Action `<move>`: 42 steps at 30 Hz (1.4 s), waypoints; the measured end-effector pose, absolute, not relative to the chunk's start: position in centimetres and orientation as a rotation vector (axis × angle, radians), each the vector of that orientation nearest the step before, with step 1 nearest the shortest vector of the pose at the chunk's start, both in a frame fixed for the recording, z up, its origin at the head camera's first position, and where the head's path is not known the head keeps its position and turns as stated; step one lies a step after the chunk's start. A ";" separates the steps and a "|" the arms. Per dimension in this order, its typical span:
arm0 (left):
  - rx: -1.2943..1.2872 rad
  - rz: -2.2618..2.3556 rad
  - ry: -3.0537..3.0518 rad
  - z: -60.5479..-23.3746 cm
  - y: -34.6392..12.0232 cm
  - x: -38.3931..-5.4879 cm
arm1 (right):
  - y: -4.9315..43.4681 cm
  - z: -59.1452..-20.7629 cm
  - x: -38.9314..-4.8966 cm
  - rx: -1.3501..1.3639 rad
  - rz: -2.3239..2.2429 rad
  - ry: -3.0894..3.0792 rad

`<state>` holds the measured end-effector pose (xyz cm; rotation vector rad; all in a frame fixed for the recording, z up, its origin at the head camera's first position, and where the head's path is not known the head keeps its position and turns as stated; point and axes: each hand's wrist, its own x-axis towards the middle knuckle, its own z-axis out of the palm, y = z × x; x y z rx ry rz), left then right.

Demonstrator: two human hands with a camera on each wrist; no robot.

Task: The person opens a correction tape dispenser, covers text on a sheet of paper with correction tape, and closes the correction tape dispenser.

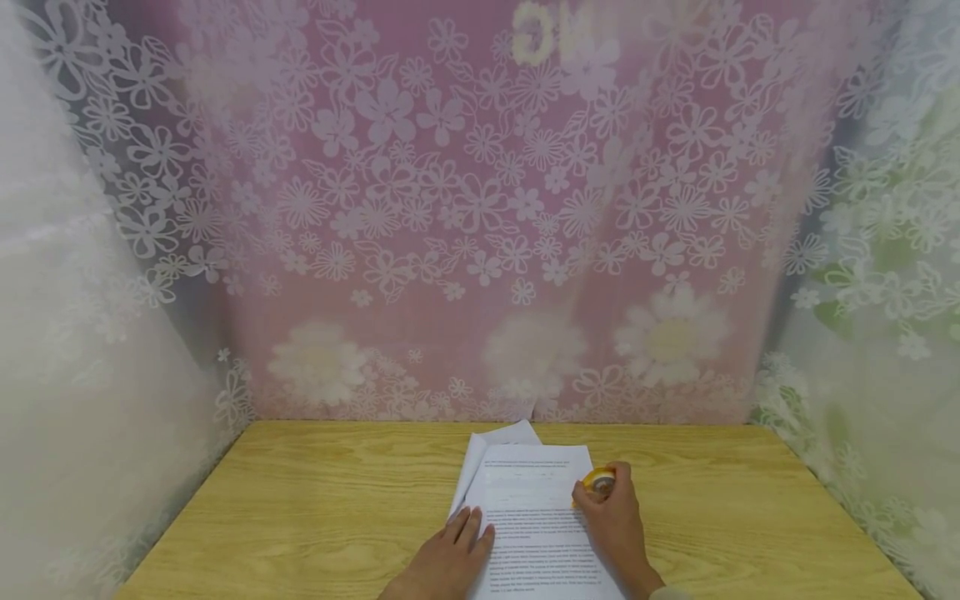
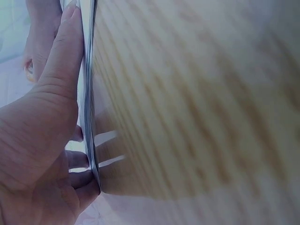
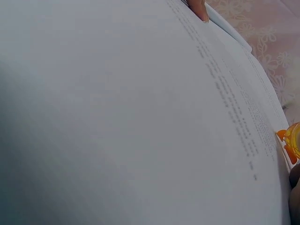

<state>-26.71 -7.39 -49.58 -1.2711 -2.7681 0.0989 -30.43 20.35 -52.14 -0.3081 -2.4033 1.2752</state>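
Note:
A printed sheet of paper (image 1: 534, 533) lies on top of other sheets on the table, its lines of text running across it. My left hand (image 1: 442, 558) rests on its left edge with fingers spread; in the left wrist view the thumb (image 2: 63, 56) lies along the paper. At the sheet's upper right edge, my right hand (image 1: 618, 525) grips a yellow-orange correction tape (image 1: 600, 482) between thumb and fingers. The right wrist view shows the correction tape (image 3: 291, 143) only in part, its orange tip at the paper. Part of its body is hidden by the hand.
Beneath the printed sheet, more paper (image 1: 513, 433) sticks out at the back left, its edge curled. The wood-grain table (image 1: 322, 500) spreads to both sides. A pink flowered curtain (image 1: 465, 208) hangs at the back, with pale flowered sheeting (image 1: 900, 333) at the sides.

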 end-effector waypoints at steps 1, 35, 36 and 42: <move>-1.270 0.100 -2.775 -49.6 -7.4 -26.7 | 20.4 -52.1 -30.4 -0.311 1.269 -2.399; -1.282 0.049 -2.825 -49.1 -7.5 -26.7 | 20.5 -51.6 -29.9 -0.424 1.548 -2.197; -1.281 0.044 -2.832 -49.1 -7.5 -26.7 | 20.4 -51.6 -29.8 -0.404 1.547 -2.209; -1.275 0.030 -2.856 -49.1 -7.5 -26.6 | 20.2 -51.9 -29.9 -0.369 1.456 -2.291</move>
